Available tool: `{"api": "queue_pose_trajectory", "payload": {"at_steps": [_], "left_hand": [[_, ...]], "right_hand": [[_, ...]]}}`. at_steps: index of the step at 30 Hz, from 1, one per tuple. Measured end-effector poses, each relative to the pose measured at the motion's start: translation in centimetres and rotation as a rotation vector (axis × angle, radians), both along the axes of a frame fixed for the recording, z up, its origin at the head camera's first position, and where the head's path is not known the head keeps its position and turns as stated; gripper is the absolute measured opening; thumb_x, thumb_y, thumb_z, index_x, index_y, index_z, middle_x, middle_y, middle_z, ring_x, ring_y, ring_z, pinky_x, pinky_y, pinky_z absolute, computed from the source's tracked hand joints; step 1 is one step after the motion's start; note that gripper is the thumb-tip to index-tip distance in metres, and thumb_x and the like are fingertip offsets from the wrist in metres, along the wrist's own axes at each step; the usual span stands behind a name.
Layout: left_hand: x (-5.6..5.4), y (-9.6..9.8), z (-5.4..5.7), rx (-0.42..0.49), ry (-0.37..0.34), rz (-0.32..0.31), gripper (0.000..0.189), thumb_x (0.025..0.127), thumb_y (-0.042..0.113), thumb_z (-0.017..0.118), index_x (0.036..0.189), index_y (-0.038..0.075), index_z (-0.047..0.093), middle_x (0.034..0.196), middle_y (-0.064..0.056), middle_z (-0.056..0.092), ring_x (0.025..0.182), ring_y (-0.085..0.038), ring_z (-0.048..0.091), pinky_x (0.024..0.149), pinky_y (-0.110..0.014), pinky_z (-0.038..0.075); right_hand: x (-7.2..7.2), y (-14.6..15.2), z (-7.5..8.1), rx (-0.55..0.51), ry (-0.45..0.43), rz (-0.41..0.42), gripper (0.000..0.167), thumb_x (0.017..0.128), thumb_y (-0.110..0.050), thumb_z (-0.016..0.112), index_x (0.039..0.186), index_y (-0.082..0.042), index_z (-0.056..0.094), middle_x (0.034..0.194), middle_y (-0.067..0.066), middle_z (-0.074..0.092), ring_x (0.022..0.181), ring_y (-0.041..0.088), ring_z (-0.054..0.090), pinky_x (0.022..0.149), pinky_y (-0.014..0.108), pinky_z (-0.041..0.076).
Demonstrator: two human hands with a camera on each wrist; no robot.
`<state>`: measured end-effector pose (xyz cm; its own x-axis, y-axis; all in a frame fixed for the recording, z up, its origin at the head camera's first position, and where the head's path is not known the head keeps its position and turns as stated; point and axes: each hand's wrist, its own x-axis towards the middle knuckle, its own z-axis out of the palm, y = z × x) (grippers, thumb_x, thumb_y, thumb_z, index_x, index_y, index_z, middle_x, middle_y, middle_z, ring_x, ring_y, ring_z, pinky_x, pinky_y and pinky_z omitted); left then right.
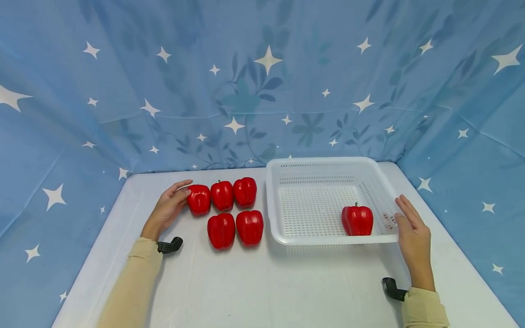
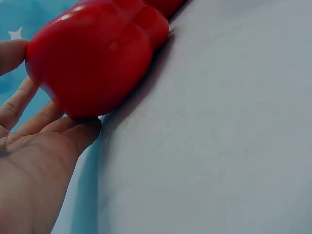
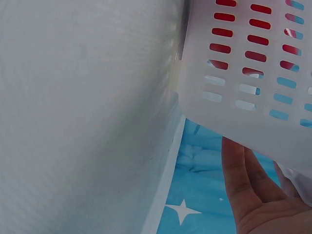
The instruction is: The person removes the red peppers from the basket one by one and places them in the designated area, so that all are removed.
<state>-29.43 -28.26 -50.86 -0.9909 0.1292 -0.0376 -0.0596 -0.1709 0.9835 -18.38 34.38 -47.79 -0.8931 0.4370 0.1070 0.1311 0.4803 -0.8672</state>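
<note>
My left hand [image 1: 169, 207] is at a red bell pepper [image 1: 198, 199], the leftmost of a small group. In the left wrist view its thumb and loosely spread fingers touch that pepper's sides, which still rests against its neighbour. My right hand [image 1: 413, 234] holds the right rim of a white plastic basket [image 1: 311, 240]. In the right wrist view, fingers [image 3: 239, 170] reach up to the basket's edge, their tips partly hidden by it. Another red bell pepper [image 1: 357, 220] sits upright inside the basket, near its front right corner.
Beside the left hand's pepper stand several more red bell peppers, among them a back one [image 1: 245, 192] and a front one [image 1: 249, 228]. The table [image 1: 246, 287] has a white cover. A blue star-patterned curtain [image 1: 262, 91] hangs behind and at both sides.
</note>
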Motion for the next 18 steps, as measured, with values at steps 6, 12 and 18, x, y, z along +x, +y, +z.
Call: {"api": "queue_pose_trajectory", "payload": {"at_steps": [6,12,18], "left_hand": [[-0.1,0.3,0.0,0.038,0.041,-0.011,0.053,0.113,0.008,0.053,0.16,-0.009,0.035,0.146,-0.011,0.059,0.121,-0.01,0.064,0.104,-0.022,0.051],[0.0,0.8,0.7,0.03,0.037,-0.021,0.059,0.116,0.015,0.046,0.167,-0.002,0.023,0.168,-0.027,0.029,0.133,-0.015,0.056,0.108,-0.023,0.047],[0.1,1.3,2.1,0.008,0.006,0.018,0.07,0.116,0.024,0.046,0.174,0.016,0.007,0.178,-0.016,0.003,0.163,-0.033,0.009,0.13,-0.042,0.017]], "right_hand": [[0.1,0.0,0.0,-0.006,0.005,0.001,0.05,0.115,-0.035,0.039,0.164,-0.027,0.044,0.172,-0.016,0.029,0.16,0.007,0.018,0.123,0.049,0.029],[0.1,0.0,0.0,-0.005,0.013,0.008,0.05,0.115,-0.034,0.039,0.165,-0.025,0.044,0.172,-0.014,0.03,0.16,0.007,0.018,0.126,0.049,0.025],[0.1,-0.1,0.1,-0.002,0.016,0.01,0.051,0.115,-0.034,0.039,0.164,-0.024,0.044,0.172,-0.017,0.03,0.16,0.007,0.018,0.125,0.052,0.025]]}}
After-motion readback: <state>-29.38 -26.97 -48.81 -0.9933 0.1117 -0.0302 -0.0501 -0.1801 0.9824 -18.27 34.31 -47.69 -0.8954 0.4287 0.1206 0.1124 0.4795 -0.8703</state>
